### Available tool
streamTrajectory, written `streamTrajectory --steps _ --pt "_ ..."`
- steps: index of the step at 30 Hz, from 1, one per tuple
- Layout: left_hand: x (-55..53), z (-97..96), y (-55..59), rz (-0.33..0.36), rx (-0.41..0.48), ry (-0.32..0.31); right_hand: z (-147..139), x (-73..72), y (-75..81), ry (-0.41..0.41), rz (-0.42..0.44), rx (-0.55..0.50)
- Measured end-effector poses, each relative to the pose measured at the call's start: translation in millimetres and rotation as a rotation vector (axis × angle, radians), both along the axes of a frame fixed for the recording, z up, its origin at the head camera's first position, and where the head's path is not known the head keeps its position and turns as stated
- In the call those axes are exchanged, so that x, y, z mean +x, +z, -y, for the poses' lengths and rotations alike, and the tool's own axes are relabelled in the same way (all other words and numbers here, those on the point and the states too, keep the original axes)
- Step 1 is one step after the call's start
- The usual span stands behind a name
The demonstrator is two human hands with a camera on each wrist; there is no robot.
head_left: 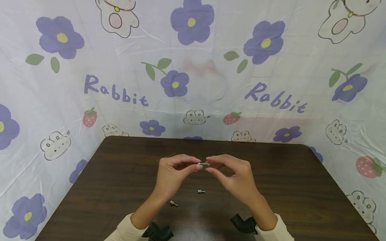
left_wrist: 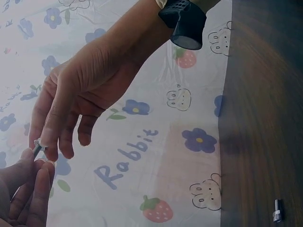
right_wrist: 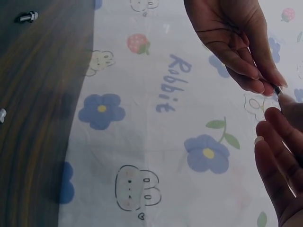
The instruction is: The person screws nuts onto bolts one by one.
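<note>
A small silver bolt (head_left: 204, 164) is held up above the table, lying about level. My left hand (head_left: 172, 175) pinches its left end between thumb and fingers. Its wider end points right, where the thumb and index fingertip of my right hand (head_left: 238, 175) curl round it. In the left wrist view the bolt's threaded shank (left_wrist: 37, 149) shows between the two hands. Fingers cover most of the bolt (right_wrist: 277, 89) in the right wrist view. Two similar bolts lie on the table below, one between the hands (head_left: 201, 191) and another nearer the left forearm (head_left: 174, 203).
The dark wooden table (head_left: 126, 167) has a printed cloth (head_left: 205, 97) hanging behind it and along both sides. Black camera mounts sit on the left wrist (head_left: 158, 232) and the right wrist (head_left: 243, 223).
</note>
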State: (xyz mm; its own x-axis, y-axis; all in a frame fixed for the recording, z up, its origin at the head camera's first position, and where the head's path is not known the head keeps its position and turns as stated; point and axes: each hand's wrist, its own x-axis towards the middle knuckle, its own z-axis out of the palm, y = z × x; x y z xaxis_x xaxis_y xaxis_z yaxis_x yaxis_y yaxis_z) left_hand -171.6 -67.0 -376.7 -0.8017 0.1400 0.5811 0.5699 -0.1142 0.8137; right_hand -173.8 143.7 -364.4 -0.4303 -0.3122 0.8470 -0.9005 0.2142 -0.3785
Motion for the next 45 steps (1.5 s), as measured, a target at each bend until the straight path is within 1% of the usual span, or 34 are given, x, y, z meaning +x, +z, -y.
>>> streamTrajectory --steps 4,10,18,25,28,32,38,45 --pt "0.0 0.1 -0.6 0.001 0.01 -0.013 0.6 -1.2 -0.8 -0.002 -0.024 -0.009" --pt "-0.1 0.1 -0.4 -0.018 0.009 -0.007 0.9 -1.5 -1.3 0.002 -0.013 -0.013" --pt "1.5 -1.0 -0.5 -0.017 0.013 -0.012 0.7 -0.3 -1.4 -0.011 0.022 -0.013" --pt "3.1 -2.0 -0.7 -0.041 0.008 -0.005 0.5 0.7 -2.0 -0.027 0.049 0.004" --pt "3.0 -2.2 0.0 -0.044 0.002 0.002 -0.3 0.8 -2.1 -0.036 0.076 0.01" --pt "2.4 -2.0 1.2 -0.031 0.01 0.006 -1.6 1.3 -1.5 -0.049 0.108 0.005" --pt "1.4 -0.3 1.9 -0.03 -0.001 0.028 -1.5 1.1 0.7 -0.021 0.046 0.0" --pt "0.0 -0.4 0.5 -0.022 0.007 0.003 -0.5 0.3 1.9 0.01 0.007 -0.012"
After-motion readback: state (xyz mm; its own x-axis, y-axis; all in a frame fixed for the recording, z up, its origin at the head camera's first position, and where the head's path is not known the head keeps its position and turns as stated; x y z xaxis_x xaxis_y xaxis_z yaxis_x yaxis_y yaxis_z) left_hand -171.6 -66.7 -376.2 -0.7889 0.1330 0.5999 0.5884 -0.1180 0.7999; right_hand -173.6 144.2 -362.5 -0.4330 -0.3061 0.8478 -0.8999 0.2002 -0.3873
